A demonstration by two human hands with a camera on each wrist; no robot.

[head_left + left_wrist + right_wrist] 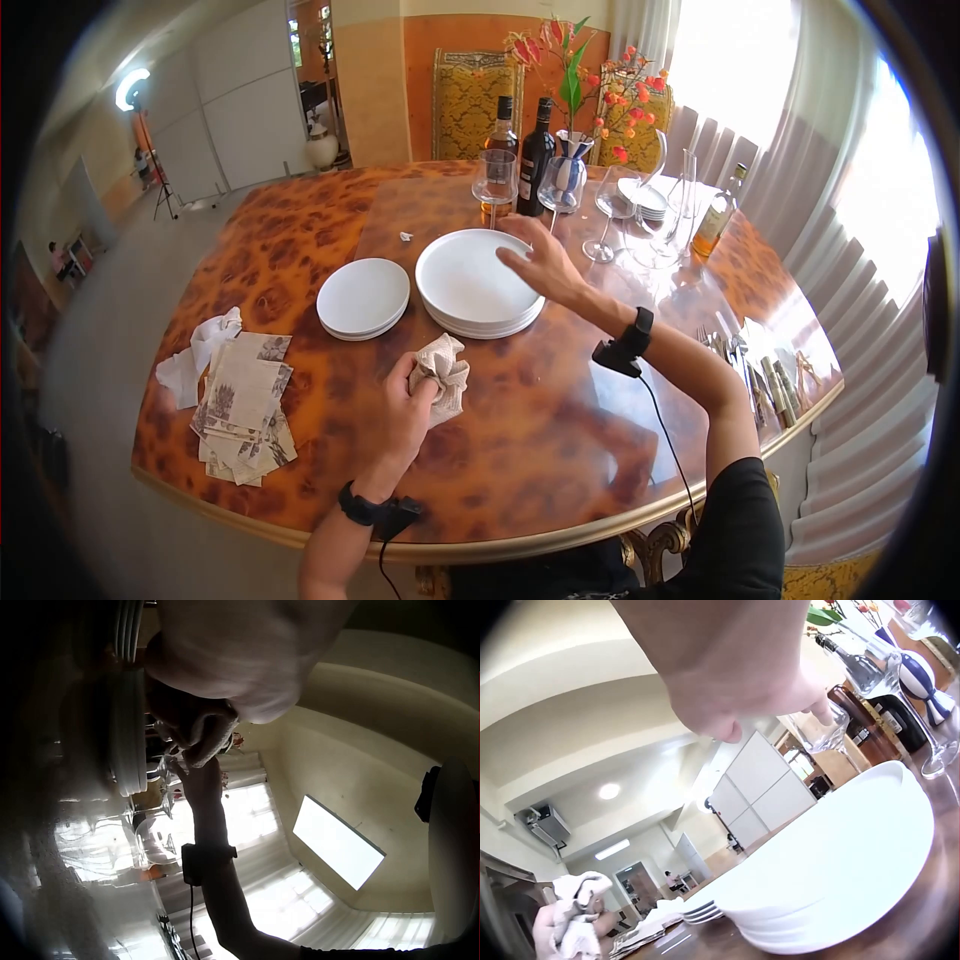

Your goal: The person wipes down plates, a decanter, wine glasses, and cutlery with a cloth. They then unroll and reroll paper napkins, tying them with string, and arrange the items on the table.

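In the head view the left hand (408,412) pinches a bunched beige cloth or napkin (447,372) in front of the plates. The right hand (543,262) reaches over the right edge of a stack of large white plates (478,275), fingers extended near the stemmed glass (494,178); it holds nothing. In the right wrist view that hand (742,682) is above the large plates (840,862), with the glass (829,733) beyond its fingertips; contact cannot be told. Smaller white plates (362,297) stand to the left of the large stack.
Patterned napkins (245,400) and white crumpled cloth (215,335) lie at the left. Several glasses, bottles (537,160) and a flower vase (570,165) stand at the back. Cutlery (760,385) lies near the right edge; a bottle (718,215) stands back right.
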